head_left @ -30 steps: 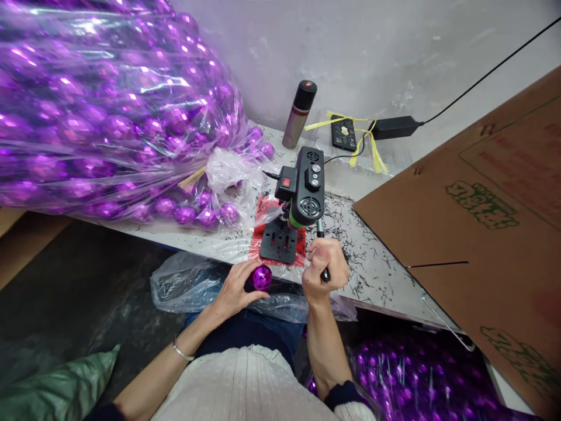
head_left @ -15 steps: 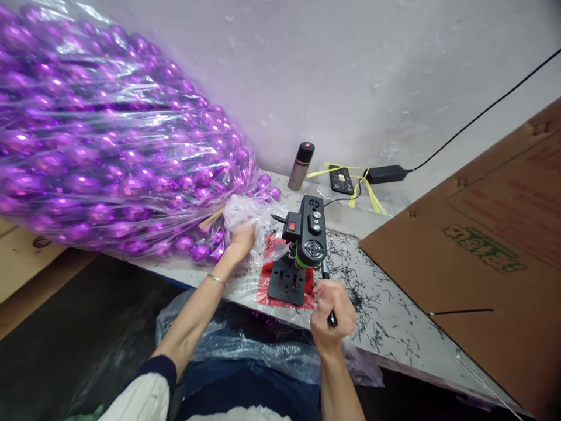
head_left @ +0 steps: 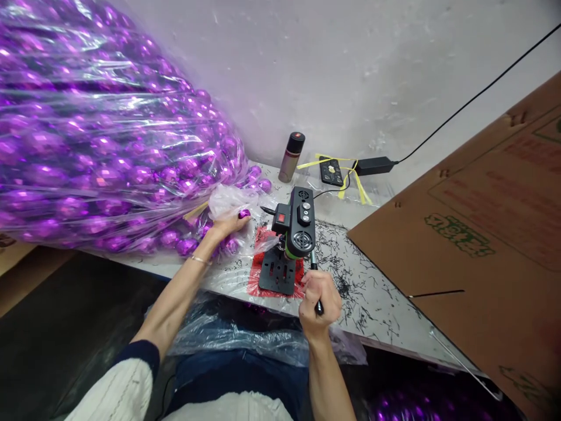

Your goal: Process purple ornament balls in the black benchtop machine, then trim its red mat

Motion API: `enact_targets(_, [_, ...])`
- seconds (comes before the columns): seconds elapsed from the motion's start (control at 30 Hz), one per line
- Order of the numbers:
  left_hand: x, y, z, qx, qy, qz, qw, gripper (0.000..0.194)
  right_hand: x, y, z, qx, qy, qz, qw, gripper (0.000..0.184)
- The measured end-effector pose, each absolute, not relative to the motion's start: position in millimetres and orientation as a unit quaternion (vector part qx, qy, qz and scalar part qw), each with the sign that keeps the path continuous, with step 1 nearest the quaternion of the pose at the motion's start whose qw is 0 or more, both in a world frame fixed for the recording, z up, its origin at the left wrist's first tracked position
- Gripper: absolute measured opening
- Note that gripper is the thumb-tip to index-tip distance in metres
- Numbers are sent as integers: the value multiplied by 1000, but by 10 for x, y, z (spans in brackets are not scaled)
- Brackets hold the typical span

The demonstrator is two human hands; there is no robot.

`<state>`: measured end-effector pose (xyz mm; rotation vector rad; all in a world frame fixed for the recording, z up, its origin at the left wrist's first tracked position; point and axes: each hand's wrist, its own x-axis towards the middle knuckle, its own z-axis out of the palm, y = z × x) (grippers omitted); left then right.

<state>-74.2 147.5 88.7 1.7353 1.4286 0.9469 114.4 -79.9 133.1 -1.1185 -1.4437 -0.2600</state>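
Left hand (head_left: pixel 228 225): I have the fingers closed on a faceted purple ball (head_left: pixel 244 214), only partly visible, beside the gathered mouth of the clear bag (head_left: pixel 125 99).
Right hand (head_left: pixel 321 296): I have the fingers wrapped around the black lever handle (head_left: pixel 319 308).
Press head (head_left: pixel 302 219): Stands above the slotted base plate (head_left: pixel 277 276), which lies on a red sheet (head_left: pixel 255 286).
Pinch risk: Pulling the lever with left fingers beneath the head could trap them.
Drop risk: The ball looks slick; a loose hold could let it roll off.
Spill risk: Film snagging on the left wrist could drag loose balls (head_left: pixel 264 185) from the bag mouth.
Front edge: The white surface (head_left: pixel 228 280) ends just below the base plate, above a clear plastic sheet (head_left: pixel 245 339).
Left clearance: A narrow strip separates bag mouth from plate.
Right clearance: Black slivers (head_left: pixel 368 292) litter the room between lever and brown carton (head_left: pixel 482 234).
Rear limit: A black-capped can (head_left: pixel 292 156) and a phone (head_left: pixel 331 171) sit behind the press.
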Motion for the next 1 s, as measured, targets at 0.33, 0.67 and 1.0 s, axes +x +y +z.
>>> enact_targets(0.33, [-849, -31, 756, 423, 425, 502, 623, 65, 1139, -787, 1344, -483, -610, -116, 617, 27])
enact_targets(0.67, [-505, -302, 510, 386, 413, 407, 718, 68, 1147, -793, 1339, -483, -614, -118, 613, 26])
enact_targets(1.0, [-702, -429, 254, 786, 449, 363, 221, 42, 1148, -803, 1320, -482, -616, -115, 613, 26])
